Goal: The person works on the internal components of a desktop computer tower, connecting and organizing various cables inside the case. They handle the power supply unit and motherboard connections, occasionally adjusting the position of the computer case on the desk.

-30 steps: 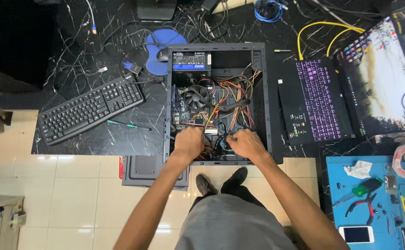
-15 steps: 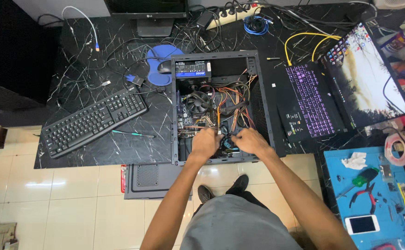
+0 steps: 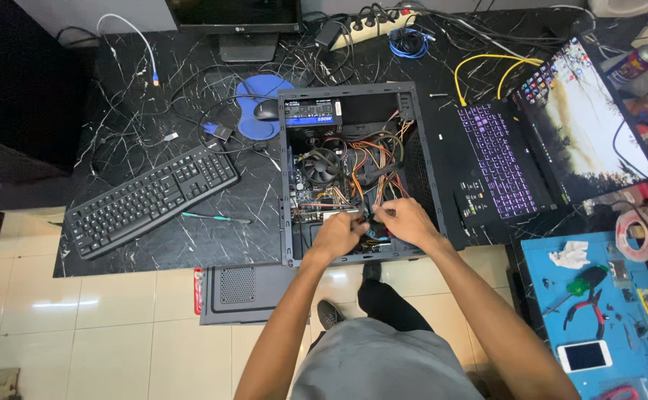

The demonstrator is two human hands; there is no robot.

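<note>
Computer case [image 3: 353, 92], a boxy black metal tower, lies open on its side on the black white-veined marble table [image 3: 161, 244], showing a round cooler fan [image 3: 322, 164] and a tangle of orange, yellow and black wires [image 3: 372, 167]. Both hands are inside its lower end, close together: the left hand [image 3: 339, 233] is curled at the near edge of the circuit board, the right hand [image 3: 405, 221] pinches at the wire bundle, though what exactly either grips I cannot tell. A flat black keyboard [image 3: 150, 198] lies angled to the left, and an open laptop [image 3: 539, 148] with purple-lit keys sits to the right.
</note>
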